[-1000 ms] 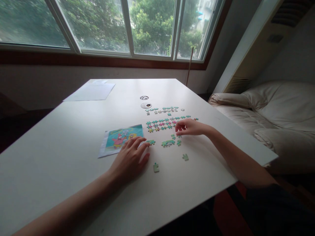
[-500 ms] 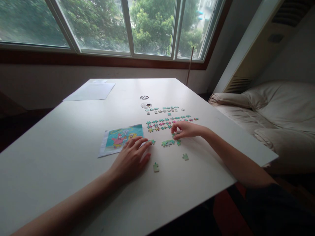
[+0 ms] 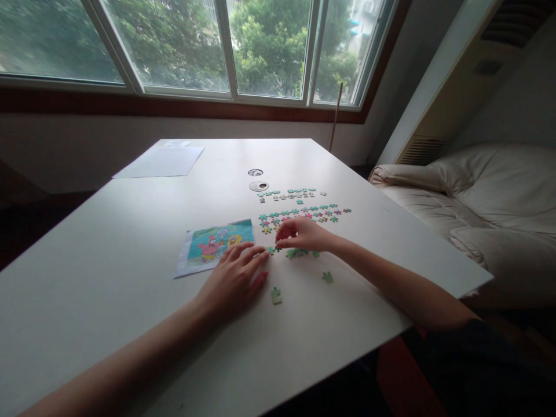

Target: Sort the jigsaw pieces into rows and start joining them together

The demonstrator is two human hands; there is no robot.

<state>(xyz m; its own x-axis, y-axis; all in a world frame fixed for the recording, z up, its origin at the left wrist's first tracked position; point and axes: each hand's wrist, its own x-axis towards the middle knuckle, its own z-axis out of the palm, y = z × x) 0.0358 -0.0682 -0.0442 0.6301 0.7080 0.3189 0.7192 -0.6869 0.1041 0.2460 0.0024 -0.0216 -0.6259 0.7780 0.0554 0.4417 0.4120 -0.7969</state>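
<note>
My left hand (image 3: 234, 278) lies flat on the white table (image 3: 108, 260), fingers spread, its fingertips on the edge of a colourful cartoon picture card (image 3: 215, 244) and beside a small green joined piece (image 3: 271, 250). My right hand (image 3: 302, 234) is pinched on a puzzle piece and holds it against that joined piece. A green cluster of joined pieces (image 3: 299, 253) lies just under the right hand. Two loose green pieces (image 3: 276, 296) (image 3: 328, 277) lie nearer to me.
Rows of several loose puzzle pieces (image 3: 304, 211) lie beyond the hands. A round cable grommet (image 3: 258, 186) and a white sheet (image 3: 160, 161) sit further back. A cream cushioned sofa (image 3: 486, 197) stands right of the table; windows run along the far wall.
My right hand has moved left from the loose pieces with a piece pinched in it, reaching the small joined piece by my left fingertips. The left hand has stayed put.
</note>
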